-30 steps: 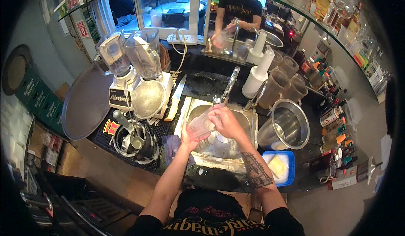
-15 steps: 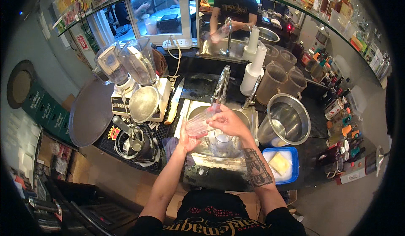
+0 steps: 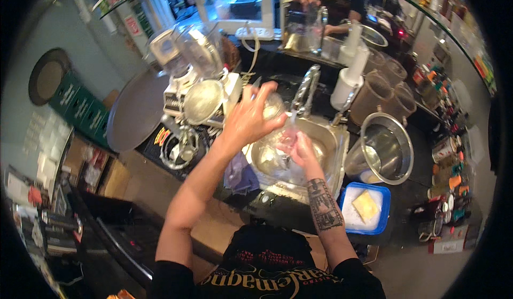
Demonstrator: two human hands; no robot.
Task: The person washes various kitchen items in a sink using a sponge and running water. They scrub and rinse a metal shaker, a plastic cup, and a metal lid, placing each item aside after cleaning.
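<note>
My left hand point(image 3: 248, 118) is raised over the left part of the steel sink point(image 3: 340, 152), its fingers curved round a clear drinking glass point(image 3: 273, 106). The glass is tilted, and its lower part blurs into the running water and the sink behind. Below and right of it, my right hand point(image 3: 302, 150) is under the stream from the chrome faucet point(image 3: 306, 87), close to the lower end of the glass. Its fingers are blurred, so I cannot tell whether they grip the glass.
Right of the sink are a steel bucket point(image 3: 402, 162) and a blue tub point(image 3: 386, 213) with suds and a yellow sponge point(image 3: 365, 206). To the left stand blenders point(image 3: 199, 50), a strainer point(image 3: 203, 102) and a purple cloth point(image 3: 239, 173). Brown pitchers point(image 3: 373, 91) stand behind the bucket.
My left hand has risen and turned over, tilting the glass over the sink. My right hand has moved right and slightly down into the water. The view has shifted.
</note>
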